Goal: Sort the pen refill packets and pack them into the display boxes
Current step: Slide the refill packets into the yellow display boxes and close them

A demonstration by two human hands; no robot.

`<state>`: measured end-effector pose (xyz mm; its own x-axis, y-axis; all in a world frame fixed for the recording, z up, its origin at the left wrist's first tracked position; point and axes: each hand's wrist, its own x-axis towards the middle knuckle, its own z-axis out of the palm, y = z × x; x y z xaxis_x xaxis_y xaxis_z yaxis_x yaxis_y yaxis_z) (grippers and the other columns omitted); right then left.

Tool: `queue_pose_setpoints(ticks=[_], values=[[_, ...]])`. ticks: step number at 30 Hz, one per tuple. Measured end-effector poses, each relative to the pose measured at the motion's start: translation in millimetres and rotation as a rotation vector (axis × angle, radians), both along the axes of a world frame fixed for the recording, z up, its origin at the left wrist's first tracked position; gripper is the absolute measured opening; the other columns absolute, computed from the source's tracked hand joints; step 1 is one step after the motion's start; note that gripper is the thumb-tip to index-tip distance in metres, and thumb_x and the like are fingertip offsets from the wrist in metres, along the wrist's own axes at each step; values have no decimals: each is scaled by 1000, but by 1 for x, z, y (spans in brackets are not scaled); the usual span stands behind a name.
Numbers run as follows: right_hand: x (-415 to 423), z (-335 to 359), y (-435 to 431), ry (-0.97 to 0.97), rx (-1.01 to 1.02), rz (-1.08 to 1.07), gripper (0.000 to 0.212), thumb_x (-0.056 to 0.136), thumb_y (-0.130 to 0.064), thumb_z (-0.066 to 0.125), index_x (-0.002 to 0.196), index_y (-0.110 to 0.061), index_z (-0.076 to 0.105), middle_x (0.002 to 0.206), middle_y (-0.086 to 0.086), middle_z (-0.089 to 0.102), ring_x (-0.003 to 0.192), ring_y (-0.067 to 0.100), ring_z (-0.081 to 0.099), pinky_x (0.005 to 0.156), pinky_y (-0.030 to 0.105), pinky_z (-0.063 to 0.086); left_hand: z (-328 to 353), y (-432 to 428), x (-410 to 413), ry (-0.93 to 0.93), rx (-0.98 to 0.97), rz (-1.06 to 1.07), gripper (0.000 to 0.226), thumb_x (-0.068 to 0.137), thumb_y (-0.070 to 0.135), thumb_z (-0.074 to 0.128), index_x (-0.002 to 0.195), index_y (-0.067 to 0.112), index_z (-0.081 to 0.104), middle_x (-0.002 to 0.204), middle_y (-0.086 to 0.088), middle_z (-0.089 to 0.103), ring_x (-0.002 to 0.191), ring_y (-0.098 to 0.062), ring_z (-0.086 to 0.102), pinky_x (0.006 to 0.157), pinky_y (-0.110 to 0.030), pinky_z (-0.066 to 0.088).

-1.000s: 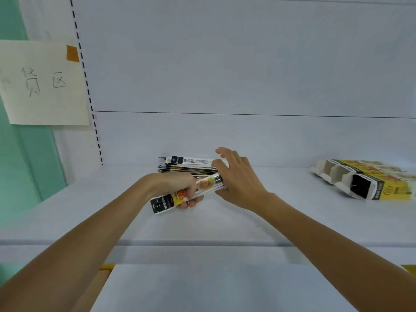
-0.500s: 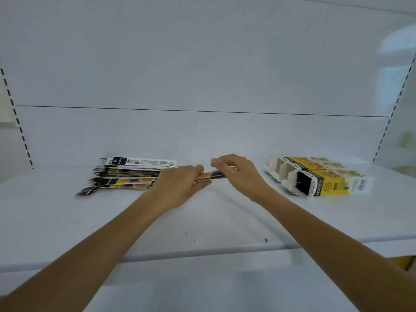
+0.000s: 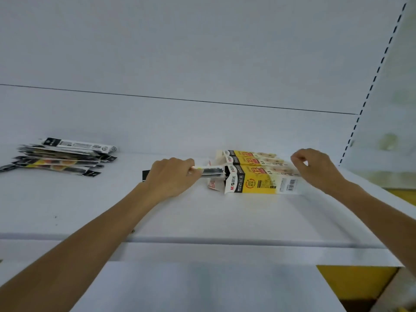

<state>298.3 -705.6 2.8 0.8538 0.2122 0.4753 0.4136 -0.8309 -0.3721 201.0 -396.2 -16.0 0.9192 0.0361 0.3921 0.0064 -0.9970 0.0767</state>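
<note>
Left arm from 7 o'clock, left hand (image 3: pixel 173 179) gripping refill packets (image 3: pixel 211 172), right arm from 4 o'clock, right hand (image 3: pixel 319 170) knuckles up, fingers curled downward

White shelf board (image 3: pixel 202 212), front lip running left to right. A few dark specks (image 3: pixel 55 217) near its left front. White back panel (image 3: pixel 180 52) with one thin horizontal seam. Slotted upright (image 3: pixel 369 91) at right. Yellow surface (image 3: pixel 351 282) below, lower right.

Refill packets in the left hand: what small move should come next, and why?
Probably push the refill packets rightward into the nearest display box: the left hand grips them with their tips just inside its open end, and the right hand sits at its far end.
</note>
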Motion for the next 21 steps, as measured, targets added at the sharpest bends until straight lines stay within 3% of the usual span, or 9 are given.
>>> queue_pose_setpoints(ticks=[4, 9, 21], values=[[5, -30, -18, 38, 79, 42, 19, 96, -13, 41, 91, -5, 58, 92, 14, 62, 84, 28, 54, 68, 35, 39, -5, -15, 4, -3, 3, 64, 36, 95, 48, 33, 93, 18, 52, 80, 0, 58, 77, -25, 51, 65, -30, 31], [13, -37, -8, -11, 137, 39, 24, 96, -11, 34, 94, 3, 54, 90, 17, 60, 81, 30, 52, 67, 36, 37, -2, -18, 0, 30, -153, 70, 28, 95, 45, 39, 84, 22, 50, 65, 8, 49, 71, -21, 49, 60, -30, 29], [16, -40, -6, -36, 228, 110, 21, 94, -7, 36, 96, 3, 55, 92, 15, 59, 83, 26, 50, 61, 26, 26, -9, -11, -8, 154, -255, 21, 30, 95, 46, 40, 77, 24, 50, 66, 5, 49, 66, -15, 45, 57, -29, 29]])
